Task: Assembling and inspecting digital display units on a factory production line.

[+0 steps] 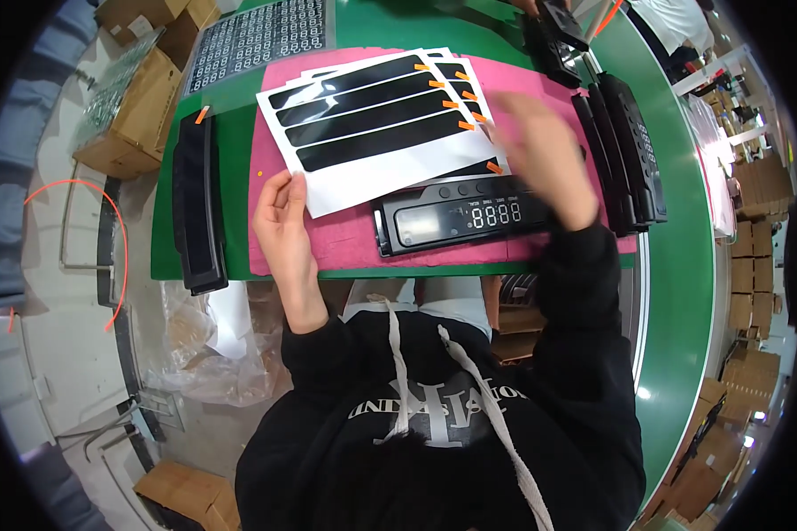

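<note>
Sheet of black strips (373, 131), left edge in the left hand (283, 219)

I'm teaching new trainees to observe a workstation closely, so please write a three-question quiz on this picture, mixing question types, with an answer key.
1. True or false: the left hand is at the left edge of the top white sheet.

2. Multiple choice: what colour are the small tabs at the right ends of the black strips?
A) Blue
B) Orange
C) Green

3. Fill the gap: the black display unit nearest the person's body lies on a ____ mat.

Key: 1. True. 2. B. 3. Pink.
</note>
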`<state>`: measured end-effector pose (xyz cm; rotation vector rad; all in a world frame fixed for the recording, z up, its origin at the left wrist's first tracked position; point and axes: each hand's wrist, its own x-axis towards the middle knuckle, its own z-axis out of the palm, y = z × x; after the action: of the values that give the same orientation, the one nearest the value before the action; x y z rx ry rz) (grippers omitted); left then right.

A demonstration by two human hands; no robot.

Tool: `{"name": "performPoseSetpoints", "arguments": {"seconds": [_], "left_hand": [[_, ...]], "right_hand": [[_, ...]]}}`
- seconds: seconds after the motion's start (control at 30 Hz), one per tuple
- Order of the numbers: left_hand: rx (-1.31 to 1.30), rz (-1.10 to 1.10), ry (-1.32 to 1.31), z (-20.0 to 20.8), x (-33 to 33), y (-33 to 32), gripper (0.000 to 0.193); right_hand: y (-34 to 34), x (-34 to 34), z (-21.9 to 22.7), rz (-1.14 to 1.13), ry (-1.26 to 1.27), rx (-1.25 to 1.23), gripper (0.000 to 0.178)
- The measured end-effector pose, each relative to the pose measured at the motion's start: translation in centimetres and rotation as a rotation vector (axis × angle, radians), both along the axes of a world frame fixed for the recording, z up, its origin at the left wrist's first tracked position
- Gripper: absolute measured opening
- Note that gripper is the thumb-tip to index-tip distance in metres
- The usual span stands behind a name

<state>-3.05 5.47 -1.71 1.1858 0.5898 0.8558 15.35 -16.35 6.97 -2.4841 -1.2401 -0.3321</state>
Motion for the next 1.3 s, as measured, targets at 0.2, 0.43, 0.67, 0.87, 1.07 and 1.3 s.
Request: {"name": "performPoseSetpoints", "arguments": {"seconds": [0.2, 0.43, 0.67, 0.87, 1.07, 1.3], "left_hand": [[0.044, -0.158, -0.200, 0.6, 0.7, -1.1, 0.015], [0.319, 0.190, 0.357, 0.8, -1.2, 0.3, 0.018], [0.872, 0.380, 0.819, 1.2, -0.4, -1.3, 0.036], [0.978, -0.315, 0.084, 9.6, -3.4, -9.3, 0.066], [1.113, -0.596, 0.058, 8.4, -3.8, -10.9, 0.059], [1.042, -0.676, 0.009, 6.3, -3.1, -11.6, 0.069]], "right_hand": [[9.2, -6.2, -0.3, 0.412, 0.113, 0.229, 0.026], [1.4, 5.9, 3.1, -0.256, 0.265, 0.768, 0.023], [-9.9, -0.7, 8.9, 0.097, 0.251, 1.617, 0.041], [-6.0, -9.2, 3.4, -0.077, -0.444, 1.245, 0.039], [-7.3, -11.6, 0.4, 0.676, 0.913, 1.672, 0.054], [-6.0, -12.6, -1.7, 0.708, 0.828, 1.400, 0.066]]}}
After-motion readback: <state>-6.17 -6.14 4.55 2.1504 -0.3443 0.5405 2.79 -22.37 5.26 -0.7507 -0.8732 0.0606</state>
